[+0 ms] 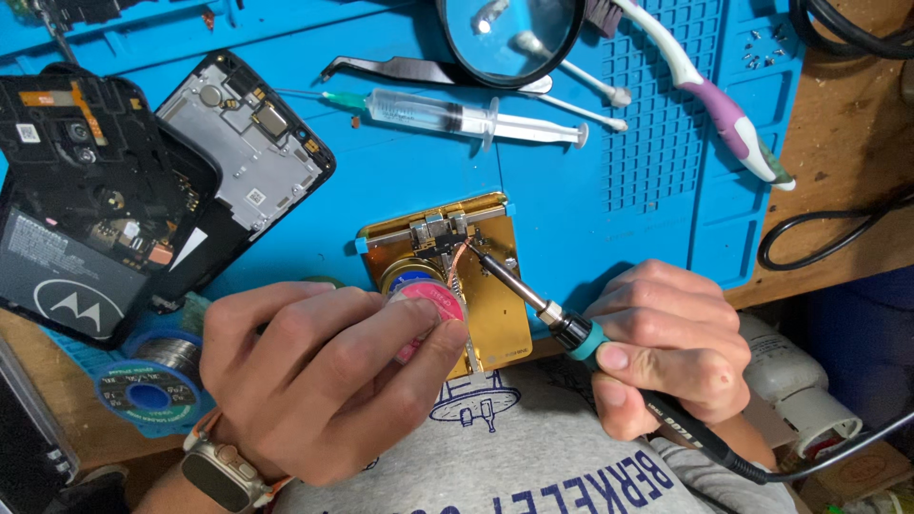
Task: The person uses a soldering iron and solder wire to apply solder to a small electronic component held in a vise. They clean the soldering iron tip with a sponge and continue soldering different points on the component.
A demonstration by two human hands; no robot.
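Hands meet low in the view, over a small gold clamp plate on the blue mat; left hand is curled tight on a little round reel w/ a pink label, fingers together around it; thin copper braid runs up from the reel to a tiny board held at the far end of the plate; right hand is clamped on a soldering iron, thumb on the teal ring, tip just past the left fingertips & touching the braid near the board; iron's black cord goes off to the right; watch on left wrist; wire spool sits just left of the left hand; opened phone lies beyond that; syringe, tweezers, magnifier & toothbrush lie well past both hands.
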